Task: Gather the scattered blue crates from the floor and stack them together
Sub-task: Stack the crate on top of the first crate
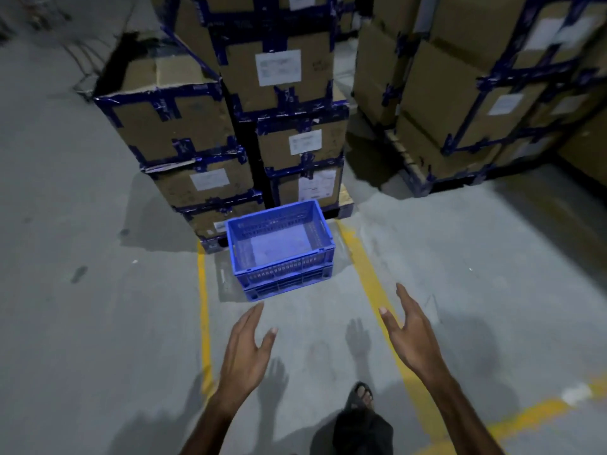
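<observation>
- Both our hands are empty with fingers spread, left hand and right hand, palms facing each other.
- The blue crate sits on the floor at 12 o'clock, right against the cardboard boxes.
- It looks like two nested already, so we'd grab the short ends low and lift both.

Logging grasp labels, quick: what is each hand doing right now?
Left hand: open, fingers straight, holding nothing, short of the blue slatted plastic crate.
Right hand: open, holding nothing.
</observation>
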### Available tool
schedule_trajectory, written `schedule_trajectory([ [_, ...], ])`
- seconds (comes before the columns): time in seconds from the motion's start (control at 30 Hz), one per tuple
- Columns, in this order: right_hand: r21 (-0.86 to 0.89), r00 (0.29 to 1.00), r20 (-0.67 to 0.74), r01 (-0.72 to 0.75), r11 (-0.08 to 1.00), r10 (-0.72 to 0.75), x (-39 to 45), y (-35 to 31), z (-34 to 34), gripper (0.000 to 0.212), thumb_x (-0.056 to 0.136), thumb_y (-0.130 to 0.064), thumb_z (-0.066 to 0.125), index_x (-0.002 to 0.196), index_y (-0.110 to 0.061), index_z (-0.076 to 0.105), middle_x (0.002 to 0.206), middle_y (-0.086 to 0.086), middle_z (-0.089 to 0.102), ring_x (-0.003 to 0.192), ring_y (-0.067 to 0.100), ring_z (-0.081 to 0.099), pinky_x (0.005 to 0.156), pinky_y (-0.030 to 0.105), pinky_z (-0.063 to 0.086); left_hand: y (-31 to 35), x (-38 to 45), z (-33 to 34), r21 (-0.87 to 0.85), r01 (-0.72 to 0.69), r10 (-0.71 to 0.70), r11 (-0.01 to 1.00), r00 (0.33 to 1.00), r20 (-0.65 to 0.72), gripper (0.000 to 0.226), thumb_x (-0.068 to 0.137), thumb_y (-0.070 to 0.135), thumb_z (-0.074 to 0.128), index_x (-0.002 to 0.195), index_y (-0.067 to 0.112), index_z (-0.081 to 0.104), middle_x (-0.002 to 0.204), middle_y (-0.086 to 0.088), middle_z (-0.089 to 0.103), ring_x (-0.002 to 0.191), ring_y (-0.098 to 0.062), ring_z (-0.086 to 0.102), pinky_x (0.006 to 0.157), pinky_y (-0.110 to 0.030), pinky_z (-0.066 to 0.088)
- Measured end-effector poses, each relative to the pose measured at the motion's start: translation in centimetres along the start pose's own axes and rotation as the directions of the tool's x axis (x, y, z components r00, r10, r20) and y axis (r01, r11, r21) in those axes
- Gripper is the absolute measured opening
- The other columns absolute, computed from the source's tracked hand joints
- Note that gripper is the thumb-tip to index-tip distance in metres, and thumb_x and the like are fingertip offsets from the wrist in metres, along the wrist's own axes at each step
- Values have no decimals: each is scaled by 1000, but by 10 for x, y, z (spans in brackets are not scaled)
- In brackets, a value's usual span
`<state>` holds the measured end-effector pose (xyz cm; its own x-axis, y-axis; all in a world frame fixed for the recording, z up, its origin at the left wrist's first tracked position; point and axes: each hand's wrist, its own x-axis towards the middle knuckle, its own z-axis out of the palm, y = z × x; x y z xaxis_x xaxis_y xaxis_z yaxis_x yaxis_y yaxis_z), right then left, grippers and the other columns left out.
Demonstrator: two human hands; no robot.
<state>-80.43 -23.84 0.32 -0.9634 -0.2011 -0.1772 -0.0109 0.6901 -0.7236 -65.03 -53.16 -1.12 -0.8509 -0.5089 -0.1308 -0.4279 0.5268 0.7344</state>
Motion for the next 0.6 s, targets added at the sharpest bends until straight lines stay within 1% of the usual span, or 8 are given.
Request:
schedule_trajectory([
  [0.1,35,998,-54,-42,999,44,-58,-1,7,69,102,-40,58,162,-24,28,165,-1,35,152,18,32,121,35,26,-3,-16,-18,-17,-68,69,998,997,35,63,102,38,59,160,25,37,162,5,40,150,-16,33,123,-34,27],
  [0.13,52,996,-70,-55,997,58,-77,-2,9,70,101,-44,57,162,-24,28,165,-1,35,152,18,33,121,35,27,-4,-22,-23,-11,-90,91,996,995,50,63,103,38,59,160,26,36,162,5,39,150,-16,32,123,-35,27],
  [0.23,81,989,-111,-86,993,94,-134,-2,13,83,95,-69,47,162,-24,28,165,-4,33,151,17,34,120,36,29,-13,-44,-30,15,-167,164,986,980,116,63,103,40,58,160,27,35,162,6,38,151,-15,31,123,-36,28],
  [0.27,72,987,-125,-96,993,104,-152,-1,13,84,95,-71,45,162,-24,28,165,-5,33,151,16,33,120,36,29,-18,-51,-31,10,-189,186,982,972,141,62,104,41,57,160,28,35,162,7,38,151,-15,31,123,-36,28],
  [0.33,51,981,-150,-116,992,122,-185,1,13,78,98,-62,47,163,-25,25,166,-6,30,152,16,30,119,35,26,-21,-64,-30,-2,-231,227,973,955,191,62,104,42,56,160,29,35,163,8,38,151,-14,31,123,-38,29],
  [0.4,44,972,-176,-148,988,154,-215,7,9,75,100,-55,49,163,-25,24,167,-7,28,153,15,28,119,32,24,-17,-75,-25,-2,-276,268,961,934,238,62,103,41,58,159,27,36,163,6,39,151,-16,33,122,-36,29],
  [0.5,57,944,-253,-205,977,213,-255,25,0,73,101,-54,51,162,-24,26,167,-5,31,153,14,28,119,29,23,-3,-93,-13,-9,-340,326,940,893,311,62,103,41,57,160,25,36,163,5,38,151,-16,32,121,-35,28],
  [0.6,111,900,-326,-268,957,289,-296,44,-12,72,102,-51,53,162,-23,27,166,-4,32,153,15,29,121,31,23,19,-113,1,-32,-410,392,912,843,369,63,103,43,56,159,25,36,164,4,38,151,-18,32,122,-38,28],
])
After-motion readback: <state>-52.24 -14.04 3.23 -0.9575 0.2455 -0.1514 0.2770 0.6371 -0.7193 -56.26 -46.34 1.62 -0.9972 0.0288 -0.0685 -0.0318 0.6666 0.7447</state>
